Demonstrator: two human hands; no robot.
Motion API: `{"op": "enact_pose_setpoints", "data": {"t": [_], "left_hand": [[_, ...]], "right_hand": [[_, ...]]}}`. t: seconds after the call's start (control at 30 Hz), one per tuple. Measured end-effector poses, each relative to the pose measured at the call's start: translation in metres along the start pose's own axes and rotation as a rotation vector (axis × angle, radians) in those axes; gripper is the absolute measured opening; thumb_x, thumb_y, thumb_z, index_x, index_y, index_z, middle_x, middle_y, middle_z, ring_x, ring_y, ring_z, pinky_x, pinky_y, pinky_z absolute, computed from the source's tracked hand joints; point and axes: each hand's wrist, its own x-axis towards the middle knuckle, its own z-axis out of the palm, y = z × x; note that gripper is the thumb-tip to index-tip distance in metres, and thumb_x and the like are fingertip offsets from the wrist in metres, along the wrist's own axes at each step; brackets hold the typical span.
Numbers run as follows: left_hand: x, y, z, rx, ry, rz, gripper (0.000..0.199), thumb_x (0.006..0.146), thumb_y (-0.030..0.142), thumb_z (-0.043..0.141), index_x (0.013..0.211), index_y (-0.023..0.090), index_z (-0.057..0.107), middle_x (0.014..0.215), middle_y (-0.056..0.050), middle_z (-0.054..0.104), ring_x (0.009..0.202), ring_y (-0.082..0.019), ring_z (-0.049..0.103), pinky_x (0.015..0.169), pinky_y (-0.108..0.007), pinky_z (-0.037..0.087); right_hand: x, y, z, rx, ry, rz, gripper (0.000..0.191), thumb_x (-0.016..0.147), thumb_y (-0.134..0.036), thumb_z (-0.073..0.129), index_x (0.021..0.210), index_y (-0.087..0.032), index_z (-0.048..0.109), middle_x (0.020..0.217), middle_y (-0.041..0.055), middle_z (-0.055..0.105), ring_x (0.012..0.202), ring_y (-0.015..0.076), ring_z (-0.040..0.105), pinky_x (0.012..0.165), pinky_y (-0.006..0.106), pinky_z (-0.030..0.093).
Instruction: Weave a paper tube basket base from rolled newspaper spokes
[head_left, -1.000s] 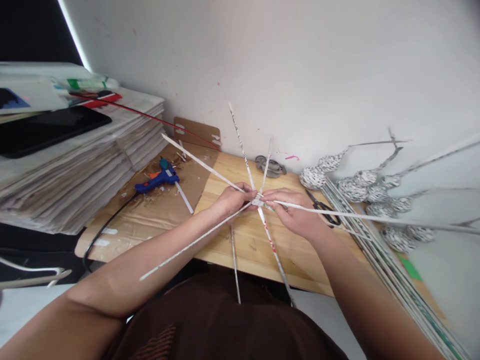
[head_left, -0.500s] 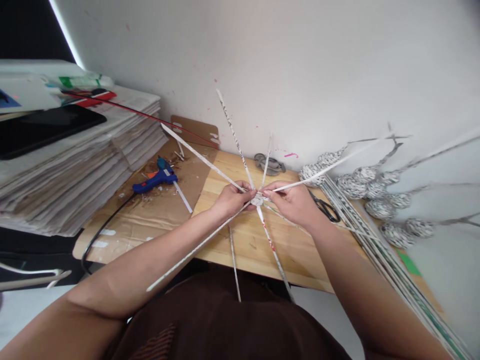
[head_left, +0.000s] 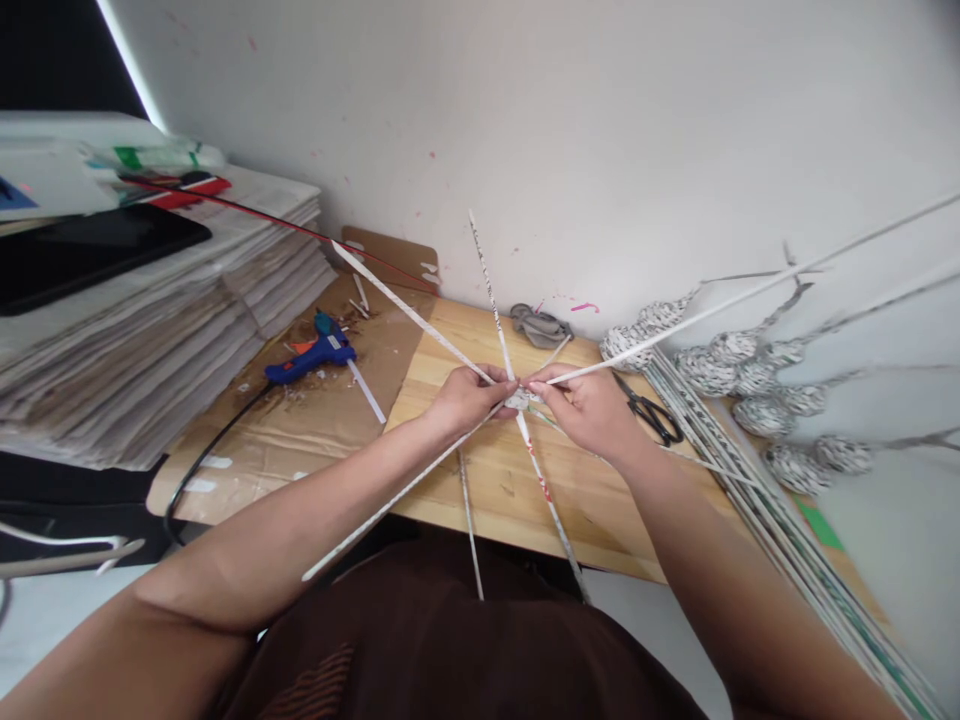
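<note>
Pinching the pale hub (head_left: 517, 401) of the radiating paper rods (head_left: 420, 323) in the left hand (head_left: 472, 398), above the wooden tabletop (head_left: 600, 520). Gripping a long white rod (head_left: 697, 319) beside that hub in the right hand (head_left: 589, 405), between thumb and fingers, and holding it slanted up to the right. Working between a blue glue gun (head_left: 319, 352) and black scissors (head_left: 658, 418), with both hands nearly touching.

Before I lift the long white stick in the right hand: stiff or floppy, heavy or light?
Probably fairly stiff: the long stick runs nearly straight out past the frame edge. Likely light: it is thin, and the right hand seems to pinch it. The far end may wobble, given its slim length.
</note>
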Motion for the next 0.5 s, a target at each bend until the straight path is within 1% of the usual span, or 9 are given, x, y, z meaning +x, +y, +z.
{"op": "enact_pose_setpoints", "data": {"t": [0.1,0.23,0.37,0.43,0.5], "left_hand": [[-0.001,0.0,0.0,-0.009,-0.019,-0.003,0.02,0.067,0.009,0.08,0.065,0.012,0.06,0.059,0.002,0.062,0.055,-0.008,0.06,0.062,-0.022,0.056],[-0.001,0.001,-0.001,0.015,-0.037,-0.021,0.014,0.068,0.005,0.077,0.066,0.011,0.065,0.061,0.0,0.065,0.057,-0.009,0.062,0.065,-0.021,0.055],[0.003,-0.001,-0.002,0.089,-0.036,-0.017,0.008,0.071,0.004,0.072,0.068,0.011,0.07,0.062,-0.001,0.067,0.054,-0.008,0.061,0.06,-0.018,0.053],[0.004,-0.002,-0.001,0.11,-0.028,-0.012,0.009,0.073,0.004,0.07,0.067,0.011,0.072,0.062,-0.002,0.067,0.053,-0.008,0.06,0.058,-0.018,0.053],[0.003,-0.001,0.0,0.1,-0.011,-0.025,0.01,0.072,0.003,0.07,0.066,0.011,0.072,0.063,-0.002,0.068,0.054,-0.008,0.061,0.059,-0.018,0.053]], "right_hand": [[0.001,0.0,0.001,-0.015,-0.014,0.011,0.024,0.093,-0.026,0.053,0.099,-0.02,0.075,0.082,0.0038,0.075,0.074,0.0187,0.068,0.067,0.029,0.048],[-0.001,-0.001,0.002,-0.025,0.016,-0.01,0.024,0.093,-0.025,0.052,0.099,-0.019,0.075,0.081,0.0037,0.075,0.078,0.0193,0.069,0.069,0.029,0.049],[-0.007,-0.002,0.005,-0.056,0.05,-0.063,0.025,0.095,-0.023,0.049,0.1,-0.019,0.073,0.092,0.005,0.076,0.084,0.0195,0.07,0.075,0.029,0.051],[-0.011,-0.001,0.008,-0.091,0.083,-0.094,0.026,0.095,-0.022,0.048,0.102,-0.019,0.072,0.097,0.0056,0.076,0.088,0.0196,0.071,0.079,0.029,0.052],[-0.014,0.0,0.011,-0.126,0.118,-0.105,0.024,0.094,-0.021,0.049,0.102,-0.019,0.072,0.099,0.0056,0.076,0.09,0.0194,0.071,0.081,0.028,0.052]]}}
